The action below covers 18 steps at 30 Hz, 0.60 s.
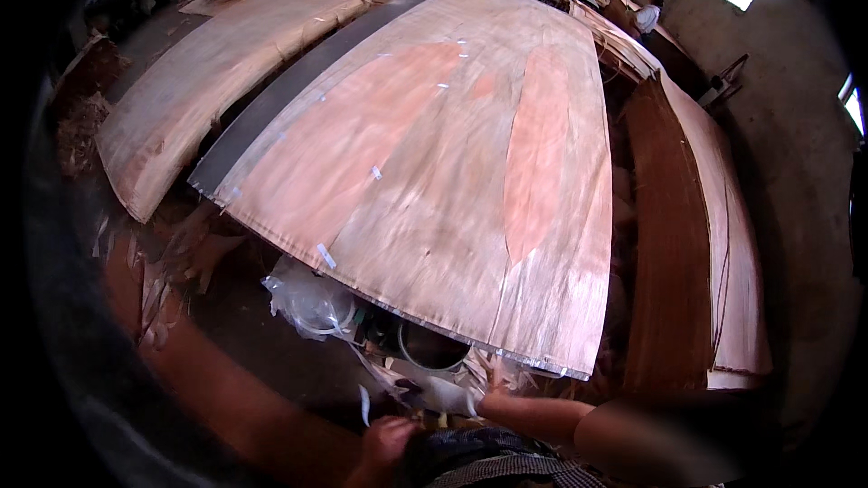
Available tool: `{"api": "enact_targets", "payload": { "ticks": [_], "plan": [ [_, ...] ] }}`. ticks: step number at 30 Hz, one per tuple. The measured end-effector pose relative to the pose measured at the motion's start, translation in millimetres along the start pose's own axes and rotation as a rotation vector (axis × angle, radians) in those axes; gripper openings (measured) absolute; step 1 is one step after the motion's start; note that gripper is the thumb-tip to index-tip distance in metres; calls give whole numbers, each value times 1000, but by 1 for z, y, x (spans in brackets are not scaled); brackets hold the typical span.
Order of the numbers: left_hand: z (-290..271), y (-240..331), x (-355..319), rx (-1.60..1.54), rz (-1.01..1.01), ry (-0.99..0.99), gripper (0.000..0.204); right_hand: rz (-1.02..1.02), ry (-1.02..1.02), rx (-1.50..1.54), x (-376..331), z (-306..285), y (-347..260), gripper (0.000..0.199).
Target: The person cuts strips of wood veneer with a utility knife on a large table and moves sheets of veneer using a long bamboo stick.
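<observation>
A large sheet of wood veneer point(434, 181) lies in front of me, pale with pinkish patches and short white tape strips point(325, 256) stuck on it. My right hand point(494, 385) reaches up to the sheet's near edge, right of the middle; its fingers are small and blurred, so their grip is unclear. Low in the view, close to my body, my left hand point(389, 437) is closed, and whatever it may hold is hidden. Beside it is a curved white strip point(364, 405). Between the hands and the sheet are loose pale scraps point(443, 393).
Under the near edge sit a clear plastic bag point(312, 303) and a round, dark-rimmed container point(434, 348). Veneer stacks stand at left point(226, 63) and right point(728, 244). Torn veneer scraps point(194, 248) litter the left side. Another person point(648, 14) stands far back right.
</observation>
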State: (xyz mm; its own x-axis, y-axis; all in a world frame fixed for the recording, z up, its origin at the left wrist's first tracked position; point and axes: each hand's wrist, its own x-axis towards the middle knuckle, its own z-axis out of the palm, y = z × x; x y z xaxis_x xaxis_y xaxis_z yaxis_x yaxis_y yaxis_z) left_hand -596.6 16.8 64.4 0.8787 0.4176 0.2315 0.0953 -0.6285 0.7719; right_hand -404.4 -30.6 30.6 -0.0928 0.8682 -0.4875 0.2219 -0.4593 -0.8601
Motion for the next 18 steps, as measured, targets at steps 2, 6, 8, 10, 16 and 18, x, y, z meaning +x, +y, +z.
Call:
{"api": "enact_targets", "payload": {
  "ticks": [2,6,8,10,16,18],
  "plan": [
    [0,27,-12,-11,-55,-63,20,13,-73,358,32,-1,-19,42],
    [13,24,-61,-145,-375,-126,22,-17,-30,850,16,-79,-109,50],
    [12,15,-112,-146,-616,-78,23,-211,126,1061,3,-89,-157,52],
    [15,0,-155,-129,-816,-27,24,-251,115,989,-10,-100,-153,55],
    [21,-94,-198,316,-1052,-50,30,32,267,-124,-37,-47,-36,22],
    [6,-77,-109,480,-695,178,31,254,60,-598,-57,-20,-9,24]
  ]
}}
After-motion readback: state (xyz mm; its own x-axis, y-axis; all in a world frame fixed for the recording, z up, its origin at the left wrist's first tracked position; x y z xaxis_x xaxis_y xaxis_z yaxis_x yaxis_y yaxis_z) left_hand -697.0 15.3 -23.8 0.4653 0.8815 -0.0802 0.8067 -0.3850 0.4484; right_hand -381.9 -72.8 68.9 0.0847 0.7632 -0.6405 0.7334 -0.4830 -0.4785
